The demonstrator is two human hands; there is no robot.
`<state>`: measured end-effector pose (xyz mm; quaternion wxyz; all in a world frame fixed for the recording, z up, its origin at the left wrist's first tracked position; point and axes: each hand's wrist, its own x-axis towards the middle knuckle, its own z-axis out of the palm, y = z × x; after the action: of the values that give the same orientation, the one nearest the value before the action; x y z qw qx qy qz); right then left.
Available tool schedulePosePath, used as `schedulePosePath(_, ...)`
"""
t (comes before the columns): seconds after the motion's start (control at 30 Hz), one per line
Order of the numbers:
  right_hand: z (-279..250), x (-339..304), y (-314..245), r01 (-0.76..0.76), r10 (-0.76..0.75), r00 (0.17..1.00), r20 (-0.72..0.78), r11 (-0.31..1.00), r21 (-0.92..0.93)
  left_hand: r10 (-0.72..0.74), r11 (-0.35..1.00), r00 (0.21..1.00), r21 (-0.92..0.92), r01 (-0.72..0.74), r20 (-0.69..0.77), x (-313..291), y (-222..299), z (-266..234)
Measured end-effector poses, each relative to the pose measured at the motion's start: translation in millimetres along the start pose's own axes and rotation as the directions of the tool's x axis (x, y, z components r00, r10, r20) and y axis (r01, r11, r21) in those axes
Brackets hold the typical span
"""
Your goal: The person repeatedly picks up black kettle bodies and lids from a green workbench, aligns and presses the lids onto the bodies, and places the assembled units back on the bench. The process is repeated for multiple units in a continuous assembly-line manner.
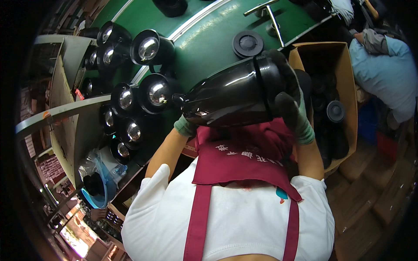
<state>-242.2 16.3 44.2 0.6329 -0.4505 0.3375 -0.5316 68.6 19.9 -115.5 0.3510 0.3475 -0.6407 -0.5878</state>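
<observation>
A glossy black vacuum jug (228, 95) lies sideways across my front, its tapered end to the left. My right hand (285, 93), in a black-coated glove with a green cuff, is closed round the wide right end, beyond a dark ring seam. My left hand (186, 126) is under the tapered end; its green cuff shows, while the jug hides most of its fingers. On the green table beyond the jug lies a round black ridged cap (247, 44).
Several black jugs (150, 48) with mirrored insides stand at the left. A cardboard box (353, 95) of black round parts is at the right, near a person in light blue (383, 74). A metal T-shaped fixture (274, 26) stands at the back. A blue basin (102, 195) is lower left.
</observation>
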Motion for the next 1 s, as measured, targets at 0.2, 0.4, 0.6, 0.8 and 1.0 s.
schedulePosePath(0.2,-19,-19,18,0.149,-0.163,0.986,-0.047,0.965,-0.217,-0.027,0.999,0.996,0.039,0.024,0.082,3,0,-6)
schedulePosePath(0.4,-25,-23,37,0.233,-0.248,0.963,-0.103,0.963,-0.135,-0.047,0.997,0.993,0.062,0.040,0.111,0,0,-15)
schedulePosePath(0.6,-29,-15,43,0.299,-0.310,0.950,-0.022,0.930,-0.216,-0.063,0.995,0.990,0.088,0.053,0.122,-9,-4,-22)
schedulePosePath(0.8,-32,-14,40,0.287,-0.293,0.956,0.006,0.931,-0.224,0.079,0.990,0.995,0.122,-0.071,-0.058,9,12,-22)
schedulePosePath(1.0,-17,-14,5,-0.074,0.081,0.989,-0.120,0.995,0.061,-0.141,0.983,0.962,0.078,0.164,-0.235,60,106,0)
